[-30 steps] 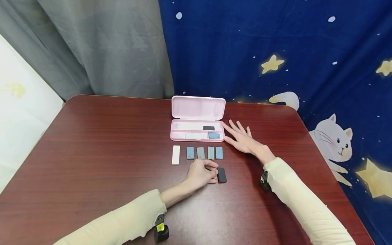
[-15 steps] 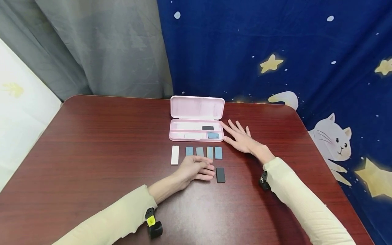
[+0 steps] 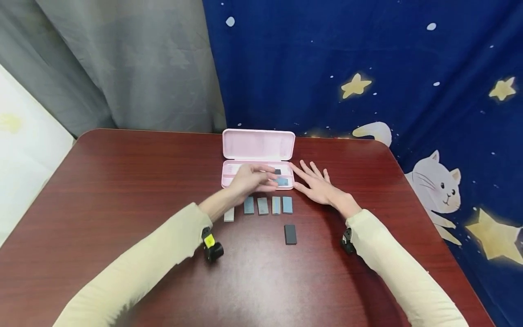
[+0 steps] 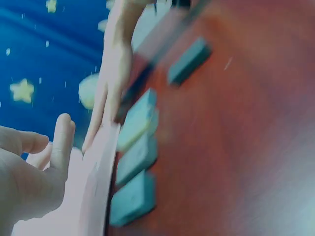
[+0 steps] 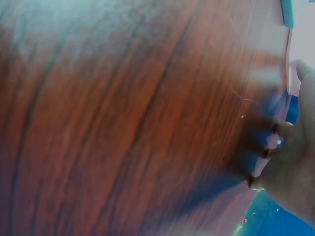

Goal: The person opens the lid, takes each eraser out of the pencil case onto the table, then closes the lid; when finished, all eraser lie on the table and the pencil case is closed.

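A pink pencil case (image 3: 259, 145) lies with its lid up near the table's far edge. My left hand (image 3: 250, 179) is over its tray with loosely bent fingers, and nothing shows in its grasp. A dark block (image 3: 278, 172) and a blue eraser (image 3: 282, 181) lie inside, partly hidden by that hand. My right hand (image 3: 319, 187) has its fingers spread and touches the case's right end. In front of the case stands a row of several blue-grey erasers (image 3: 249, 205). A white block (image 3: 229, 215) at the row's left is partly covered by my left wrist.
A black block (image 3: 290, 235) lies on the table (image 3: 163, 181) nearer to me than the row. Behind the table hang a grey curtain (image 3: 155, 68) and a blue curtain (image 3: 286, 68).
My left hand has left the spot beside the black block, its fingers opening, and moved forward over the pencil case. The right hand stays at the case's end.
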